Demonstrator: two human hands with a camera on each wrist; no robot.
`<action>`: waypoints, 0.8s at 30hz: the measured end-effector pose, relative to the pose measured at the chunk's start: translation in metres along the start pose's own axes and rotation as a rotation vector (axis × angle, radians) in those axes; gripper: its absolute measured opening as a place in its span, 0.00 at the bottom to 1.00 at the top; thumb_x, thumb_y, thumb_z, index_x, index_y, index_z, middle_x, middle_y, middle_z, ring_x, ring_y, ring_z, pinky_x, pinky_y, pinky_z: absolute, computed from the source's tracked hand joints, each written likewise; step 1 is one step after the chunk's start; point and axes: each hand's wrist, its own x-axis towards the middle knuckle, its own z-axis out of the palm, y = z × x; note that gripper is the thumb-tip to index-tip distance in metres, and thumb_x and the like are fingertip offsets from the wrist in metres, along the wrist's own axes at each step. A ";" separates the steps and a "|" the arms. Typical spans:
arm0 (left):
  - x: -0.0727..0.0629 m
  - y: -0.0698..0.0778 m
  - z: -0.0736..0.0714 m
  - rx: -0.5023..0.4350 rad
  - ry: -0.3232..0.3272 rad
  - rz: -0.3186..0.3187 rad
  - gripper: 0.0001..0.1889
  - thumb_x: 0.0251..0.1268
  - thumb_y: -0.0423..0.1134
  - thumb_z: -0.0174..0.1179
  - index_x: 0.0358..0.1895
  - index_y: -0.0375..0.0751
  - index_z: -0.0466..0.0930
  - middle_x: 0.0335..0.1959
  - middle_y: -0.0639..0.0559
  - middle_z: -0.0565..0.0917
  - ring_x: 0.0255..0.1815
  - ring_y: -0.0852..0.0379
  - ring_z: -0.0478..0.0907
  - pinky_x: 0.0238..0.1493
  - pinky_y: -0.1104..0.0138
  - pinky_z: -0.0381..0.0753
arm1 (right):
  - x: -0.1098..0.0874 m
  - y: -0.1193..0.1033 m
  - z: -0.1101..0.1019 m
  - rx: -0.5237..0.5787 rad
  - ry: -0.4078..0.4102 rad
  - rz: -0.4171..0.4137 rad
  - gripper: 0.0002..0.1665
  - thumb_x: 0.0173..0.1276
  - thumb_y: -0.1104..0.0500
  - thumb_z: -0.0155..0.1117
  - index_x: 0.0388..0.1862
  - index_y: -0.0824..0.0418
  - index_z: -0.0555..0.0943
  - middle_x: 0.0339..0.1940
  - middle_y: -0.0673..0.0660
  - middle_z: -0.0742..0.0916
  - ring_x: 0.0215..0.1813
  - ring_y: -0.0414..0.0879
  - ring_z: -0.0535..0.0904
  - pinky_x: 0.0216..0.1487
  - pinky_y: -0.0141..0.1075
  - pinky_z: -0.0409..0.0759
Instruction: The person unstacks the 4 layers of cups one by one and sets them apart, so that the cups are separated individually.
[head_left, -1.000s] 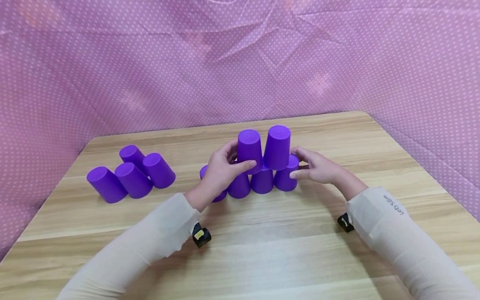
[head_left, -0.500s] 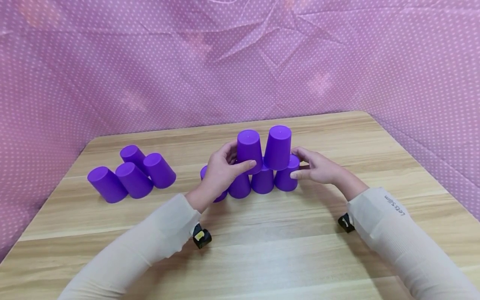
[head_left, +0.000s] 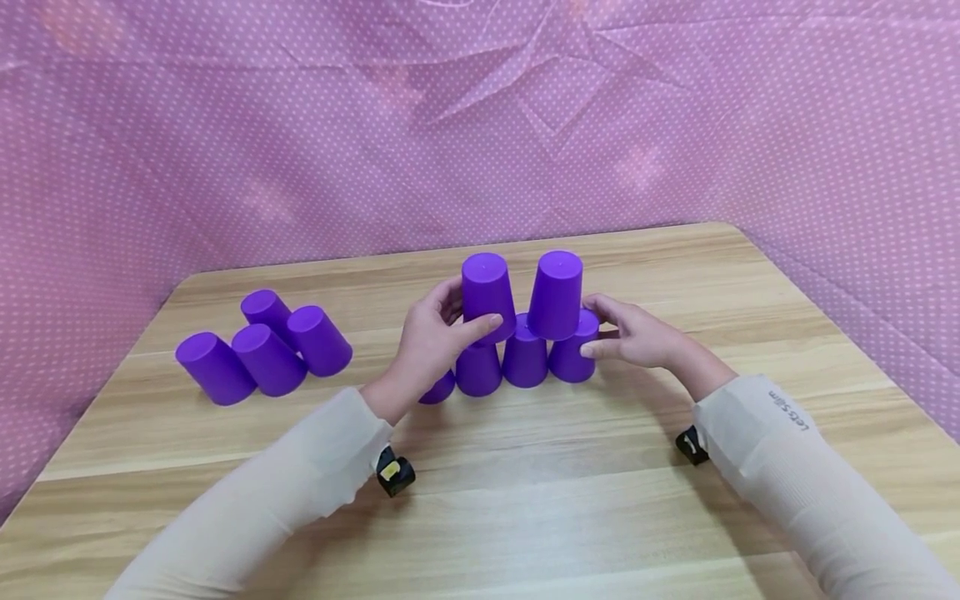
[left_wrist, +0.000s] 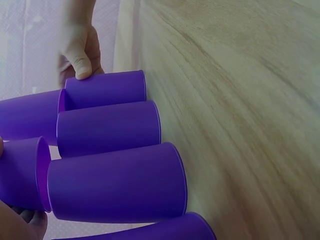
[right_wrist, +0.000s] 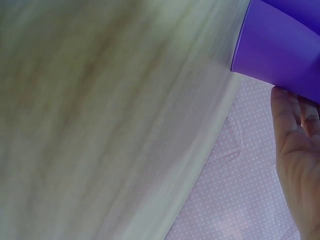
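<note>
Upside-down purple cups stand side by side in a row, with another purple cup [head_left: 555, 296] upside down on the row's right end. My left hand [head_left: 423, 346] grips a second upper cup [head_left: 487, 300], thumb in front and fingers behind, just left of that one. It is over the second row cup [head_left: 478, 371]; the left wrist view shows its open end [left_wrist: 42, 175] at that cup's base. My right hand [head_left: 637, 335] holds the rightmost row cup [head_left: 572, 358] at its side, thumb in front and fingers behind. My left hand partly hides the leftmost row cup [head_left: 440, 390].
Several more upside-down purple cups [head_left: 267, 362] stand close together on the left side of the wooden table [head_left: 525, 500]. A pink dotted cloth [head_left: 465, 150] hangs behind the table and at its sides.
My left hand has shifted a little left and slightly up with its cup, widening the gap to the other upper cup. My right hand has stayed in place.
</note>
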 end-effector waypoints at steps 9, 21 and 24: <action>-0.002 -0.001 -0.006 -0.035 0.033 0.023 0.32 0.52 0.37 0.69 0.62 0.39 0.68 0.56 0.45 0.77 0.58 0.52 0.74 0.63 0.65 0.70 | 0.001 0.001 0.001 -0.010 0.001 -0.023 0.31 0.59 0.65 0.65 0.59 0.70 0.65 0.50 0.64 0.77 0.56 0.54 0.71 0.61 0.49 0.73; -0.006 0.000 -0.016 -0.010 0.061 0.037 0.32 0.53 0.39 0.68 0.63 0.40 0.67 0.56 0.45 0.76 0.58 0.53 0.73 0.63 0.65 0.70 | 0.000 0.000 0.000 0.001 -0.002 -0.008 0.32 0.59 0.66 0.65 0.60 0.70 0.64 0.51 0.65 0.77 0.57 0.55 0.70 0.61 0.50 0.73; -0.008 0.000 -0.020 -0.008 0.070 0.042 0.32 0.54 0.40 0.67 0.62 0.40 0.68 0.55 0.46 0.77 0.57 0.53 0.74 0.62 0.65 0.71 | 0.000 0.001 0.001 -0.008 0.001 -0.018 0.31 0.59 0.66 0.65 0.59 0.71 0.65 0.50 0.65 0.77 0.56 0.54 0.71 0.61 0.50 0.73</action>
